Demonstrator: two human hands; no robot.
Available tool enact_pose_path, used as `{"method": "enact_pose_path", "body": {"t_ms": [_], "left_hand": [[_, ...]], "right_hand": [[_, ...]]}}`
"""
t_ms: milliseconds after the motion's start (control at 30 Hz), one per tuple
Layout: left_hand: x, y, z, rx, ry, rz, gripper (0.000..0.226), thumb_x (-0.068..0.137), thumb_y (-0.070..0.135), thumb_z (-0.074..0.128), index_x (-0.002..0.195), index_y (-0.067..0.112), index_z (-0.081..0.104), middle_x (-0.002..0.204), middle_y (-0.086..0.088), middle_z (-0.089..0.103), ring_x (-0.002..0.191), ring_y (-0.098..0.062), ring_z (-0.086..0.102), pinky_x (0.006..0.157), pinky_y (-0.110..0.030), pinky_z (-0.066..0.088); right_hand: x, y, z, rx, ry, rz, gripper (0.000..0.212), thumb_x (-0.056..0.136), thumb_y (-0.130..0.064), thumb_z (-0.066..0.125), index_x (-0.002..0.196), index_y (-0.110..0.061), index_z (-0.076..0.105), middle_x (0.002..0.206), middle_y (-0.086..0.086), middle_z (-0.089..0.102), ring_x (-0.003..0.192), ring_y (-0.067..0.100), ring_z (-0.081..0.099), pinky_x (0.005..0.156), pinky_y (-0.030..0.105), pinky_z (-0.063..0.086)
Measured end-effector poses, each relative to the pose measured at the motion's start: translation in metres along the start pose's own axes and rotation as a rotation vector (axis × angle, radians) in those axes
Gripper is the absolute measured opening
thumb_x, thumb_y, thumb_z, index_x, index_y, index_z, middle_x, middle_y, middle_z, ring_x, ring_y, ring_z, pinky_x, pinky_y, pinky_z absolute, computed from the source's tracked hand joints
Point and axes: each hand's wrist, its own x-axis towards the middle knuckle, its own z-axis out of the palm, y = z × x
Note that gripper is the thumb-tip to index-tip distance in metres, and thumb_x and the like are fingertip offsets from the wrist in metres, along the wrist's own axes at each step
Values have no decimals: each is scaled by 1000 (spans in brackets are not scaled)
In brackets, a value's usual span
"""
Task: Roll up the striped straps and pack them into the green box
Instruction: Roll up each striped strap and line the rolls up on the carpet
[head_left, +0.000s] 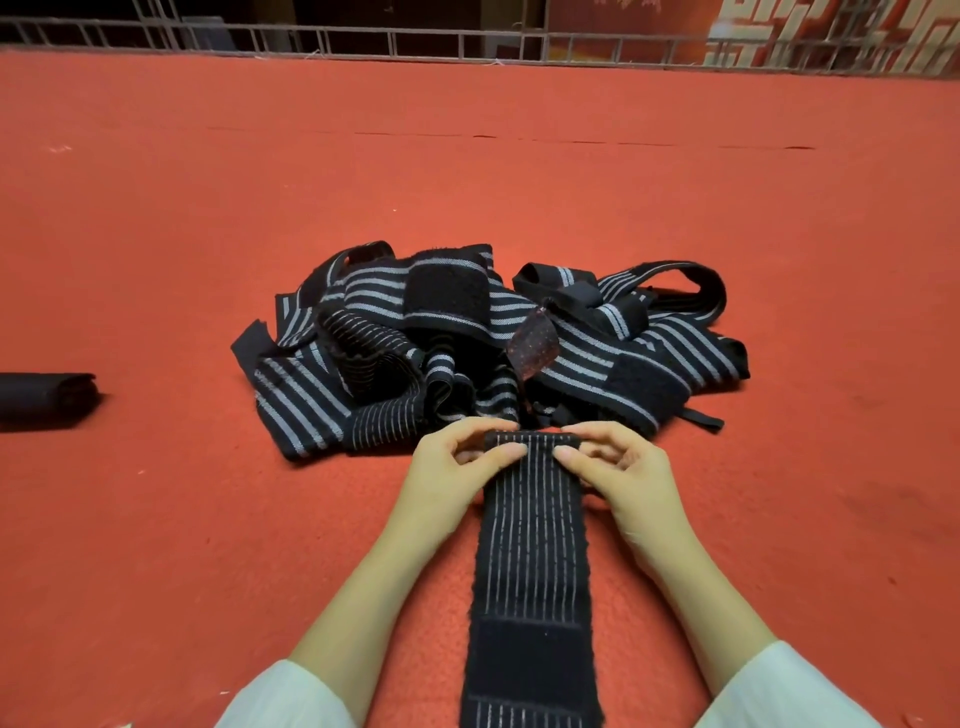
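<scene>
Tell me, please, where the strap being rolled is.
In the head view, the strap lies bottom centre on the red cloth, its far end gripped by the left hand and right hand, just before the strap pile.

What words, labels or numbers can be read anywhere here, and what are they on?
None can be read.
The red and white wall, far right behind the railing: large pale shapes, maybe letters, cut off and blurred, unreadable.
The nearest strap and the pile of straps: stripes only, no label showing.
</scene>
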Motion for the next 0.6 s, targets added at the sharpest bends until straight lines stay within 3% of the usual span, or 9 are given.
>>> {"method": "enact_pose_path", "body": {"t_ms": [100, 200, 267, 400, 500, 600], "left_hand": [[-1, 1, 2, 23, 2, -8, 3, 83, 14, 73, 85, 16, 72, 75, 7, 69, 65, 1, 61, 51, -13, 43], [-2, -1, 6, 74, -10, 26, 2, 82, 16, 74, 80, 15, 73, 74, 6, 70, 70, 1, 62, 64, -13, 47], [-2, -1, 7, 103, -16, 33, 4, 82, 17, 74, 79, 16, 73, 74, 6, 70, 72, 1, 62, 67, -12, 47], [-2, 0, 7, 39, -86, 9, 7, 84, 17, 72, 88, 11, 72, 82, 5, 71, 77, 0, 64, 67, -13, 47], [-3, 0, 7, 70, -120, 15, 8, 84, 20, 73, 89, 14, 72, 84, 5, 72, 82, -4, 65, 74, -18, 48], [0, -3, 3, 97, -72, 26, 2, 85, 18, 73, 84, 15, 72, 77, 9, 69, 77, -1, 62, 71, -17, 44]], "right_hand": [[0, 0, 2, 17, -63, 32, 16, 84, -2, 67, 97, -10, 69, 78, 4, 70, 62, 7, 65, 48, 17, 46], [0, 3, 3, -61, -129, 3, 15, 83, -7, 69, 97, -3, 71, 91, 12, 74, 80, 19, 69, 71, 26, 55], [0, 3, 2, -104, -114, -32, 11, 82, -9, 70, 91, -4, 73, 89, 11, 74, 83, 20, 69, 77, 29, 54], [-2, 3, 2, -119, -127, -71, 8, 82, -11, 69, 90, -8, 71, 88, 5, 73, 83, 15, 68, 72, 22, 53], [-3, 2, 4, -107, -143, -9, 7, 87, -13, 65, 91, -11, 70, 80, -3, 71, 73, 8, 66, 59, 17, 49], [-1, 3, 3, -89, -108, 30, 12, 89, -15, 63, 94, -9, 71, 80, 4, 72, 71, 14, 66, 57, 23, 51]]}}
